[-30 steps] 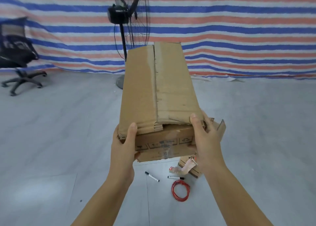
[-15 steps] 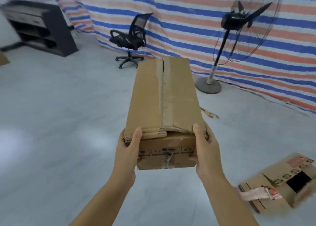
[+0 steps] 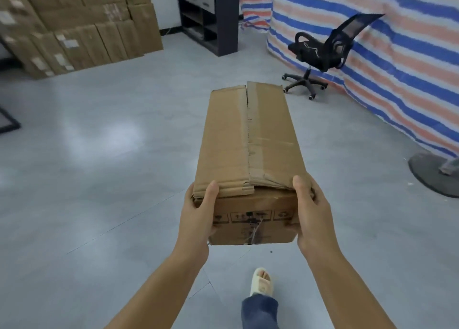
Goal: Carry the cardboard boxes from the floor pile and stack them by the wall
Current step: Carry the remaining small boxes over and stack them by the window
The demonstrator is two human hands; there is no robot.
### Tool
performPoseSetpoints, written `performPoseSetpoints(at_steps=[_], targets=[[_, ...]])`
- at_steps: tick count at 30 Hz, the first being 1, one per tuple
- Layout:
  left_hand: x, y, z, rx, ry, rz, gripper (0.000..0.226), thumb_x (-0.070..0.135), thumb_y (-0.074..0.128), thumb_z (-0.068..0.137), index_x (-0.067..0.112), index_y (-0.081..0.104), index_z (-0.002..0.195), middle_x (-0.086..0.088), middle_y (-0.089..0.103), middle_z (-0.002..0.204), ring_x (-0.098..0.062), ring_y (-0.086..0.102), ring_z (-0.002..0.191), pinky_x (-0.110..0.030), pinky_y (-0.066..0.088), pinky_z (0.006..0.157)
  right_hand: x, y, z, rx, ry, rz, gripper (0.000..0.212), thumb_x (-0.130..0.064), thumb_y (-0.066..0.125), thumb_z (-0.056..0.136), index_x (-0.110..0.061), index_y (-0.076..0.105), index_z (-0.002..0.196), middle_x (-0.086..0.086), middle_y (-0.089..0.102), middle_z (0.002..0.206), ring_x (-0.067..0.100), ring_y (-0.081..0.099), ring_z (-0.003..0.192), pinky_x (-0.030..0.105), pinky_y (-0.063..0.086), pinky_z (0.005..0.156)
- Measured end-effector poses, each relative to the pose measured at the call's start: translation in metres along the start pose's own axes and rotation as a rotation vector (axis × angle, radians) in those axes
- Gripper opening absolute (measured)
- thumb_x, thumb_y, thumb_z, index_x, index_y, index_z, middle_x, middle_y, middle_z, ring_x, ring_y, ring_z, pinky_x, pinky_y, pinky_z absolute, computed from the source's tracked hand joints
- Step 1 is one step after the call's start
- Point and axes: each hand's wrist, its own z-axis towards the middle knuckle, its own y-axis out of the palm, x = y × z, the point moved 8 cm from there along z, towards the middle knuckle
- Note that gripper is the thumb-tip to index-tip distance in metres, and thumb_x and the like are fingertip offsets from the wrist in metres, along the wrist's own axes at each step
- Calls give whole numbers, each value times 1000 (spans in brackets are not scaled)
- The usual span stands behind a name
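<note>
A grey tiled floor point(image 3: 99, 179) fills most of the view, shiny with pale patches of reflected light. Along the right side hangs a striped tarpaulin point(image 3: 397, 55) in blue, orange-pink and white bands, reaching down to the floor. At the far left, against the wall, stands a tall stack of cardboard boxes point(image 3: 74, 25), brown, several rows high, some with small white labels. Just to the right of that stack, in the far corner, is a dark shelving unit point(image 3: 211, 18) with grey drawer fronts on top and open compartments below. A black mesh office chair point(image 3: 323, 50) on castors stands in front of the tarpaulin, well apart from the stack. At the right edge, a round dark fan base point(image 3: 432, 172) sits on the floor, only partly in view.

In the centre, held in the air in front of the person, is a long cardboard box point(image 3: 248, 142), its length pointing away from the viewer. Its top flaps meet along a taped, worn seam, and the near end shows small printed handling symbols.

The left hand point(image 3: 198, 216) grips the near left corner, thumb on top and fingers curled beneath. The right hand point(image 3: 310, 216) grips the near right corner the same way, thumb on top.

Below the box, one foot in a pale slipper point(image 3: 260, 282) and a blue trouser leg is planted on the floor.
</note>
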Motion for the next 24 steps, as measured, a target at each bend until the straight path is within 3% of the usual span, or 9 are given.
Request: performPoseSetpoints(at_steps=[4,8,15,18,21,24], targets=[[15,20,52,69,3,-13,42,45,58,90,29,50,128,12,58,115,-3,55,101,-48,49,93,-7,29,65,-69,19,-16,35,-40,56,92,-33,57,126,-9,65,111,9,62,99,39,55,85],[38,52,105,123,-15,-42,45,47,58,89,29,49,129,13,57,117,-2,53,101,-51,48,95,-32,53,136,-138,24,-51,34,-41,55,93,-34,57,125,-12,65,109,6,63,97,37,55,83],[72,82,191,212,-44,-121,46,47,56,90,27,48,131,14,56,113,-2,52,98,-52,46,97,-64,120,245,-267,1,-159,38,-44,55,91,-33,55,128,-10,64,116,12,60,108,45,50,97],[89,66,229,283,-41,-146,42,46,55,91,26,49,128,14,56,110,-3,52,97,-53,46,96,-59,169,275,-339,22,-178,34,-43,54,92,-33,57,124,-9,65,114,10,62,105,41,52,92],[104,41,275,342,-38,-163,40,47,54,91,28,49,126,15,55,109,-4,51,95,-52,46,96,-52,227,303,-396,32,-198,28,-39,52,94,-33,59,120,-11,66,108,6,62,97,28,53,75],[128,16,327,364,-25,-174,36,47,54,91,29,49,123,14,55,107,-4,51,92,-49,49,90,-48,289,333,-415,30,-220,29,-40,51,95,-31,58,122,-12,64,108,5,60,95,26,51,72]])
